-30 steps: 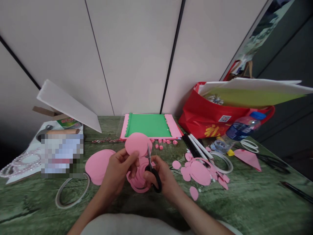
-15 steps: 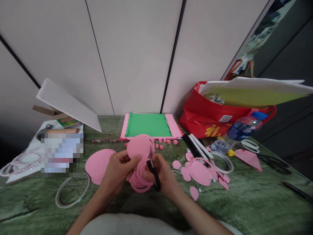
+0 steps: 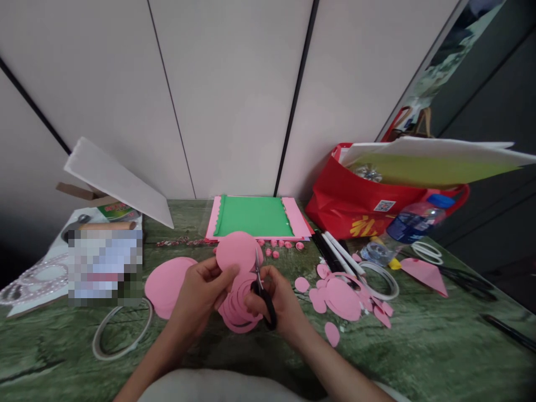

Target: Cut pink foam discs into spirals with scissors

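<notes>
My left hand (image 3: 204,290) pinches a round piece of pink paper (image 3: 235,250) at its lower edge, thumb on top. In my right hand (image 3: 278,301) is a pair of scissors (image 3: 268,304) with black handles, the blades pointing up along the circle's right edge. A narrow pink strip shows just beyond the blades. Beneath both hands lie pink paper rings (image 3: 238,324), partly hidden by my fingers. Larger pink paper discs (image 3: 170,282) rest on the table left of my left forearm.
Pink scraps (image 3: 343,298), a tape roll (image 3: 382,279), pens (image 3: 341,254) and a water bottle (image 3: 412,223) lie to the right, before a red bag (image 3: 339,192). A green sheet (image 3: 255,215) lies at the back. Another tape roll (image 3: 98,340) and a white board (image 3: 121,181) are left.
The scissor blades have moved slightly along the circle's right edge. The strip that showed at the circle's upper right now hangs lower, behind the blades. Both hands keep their hold.
</notes>
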Demonstrator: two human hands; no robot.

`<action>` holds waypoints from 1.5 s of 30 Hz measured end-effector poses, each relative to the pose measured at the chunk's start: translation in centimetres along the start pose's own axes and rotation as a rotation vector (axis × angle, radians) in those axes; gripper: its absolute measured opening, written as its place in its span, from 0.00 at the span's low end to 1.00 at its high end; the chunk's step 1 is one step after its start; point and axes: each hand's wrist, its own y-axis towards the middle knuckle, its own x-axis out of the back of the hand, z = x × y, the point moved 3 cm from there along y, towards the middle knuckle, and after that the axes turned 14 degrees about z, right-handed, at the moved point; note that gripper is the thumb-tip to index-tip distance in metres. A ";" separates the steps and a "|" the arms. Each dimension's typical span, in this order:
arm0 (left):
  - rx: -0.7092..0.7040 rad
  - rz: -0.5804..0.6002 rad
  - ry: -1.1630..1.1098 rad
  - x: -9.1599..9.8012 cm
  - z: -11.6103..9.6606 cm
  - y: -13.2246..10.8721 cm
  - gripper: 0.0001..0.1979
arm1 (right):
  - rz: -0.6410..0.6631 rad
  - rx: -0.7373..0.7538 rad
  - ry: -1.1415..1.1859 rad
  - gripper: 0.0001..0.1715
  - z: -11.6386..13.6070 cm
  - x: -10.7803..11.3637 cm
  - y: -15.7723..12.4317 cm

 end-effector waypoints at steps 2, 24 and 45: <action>-0.011 -0.002 -0.011 0.0 -0.1 0.1 0.14 | 0.009 -0.014 -0.017 0.32 0.2 -0.1 0.0; 0.078 0.008 0.096 -0.2 0.4 0.0 0.16 | 0.015 0.078 0.048 0.28 0.2 -0.9 -0.5; 0.027 0.033 -0.039 -0.5 0.2 0.2 0.15 | 0.049 0.023 0.047 0.31 0.4 -1.3 -0.4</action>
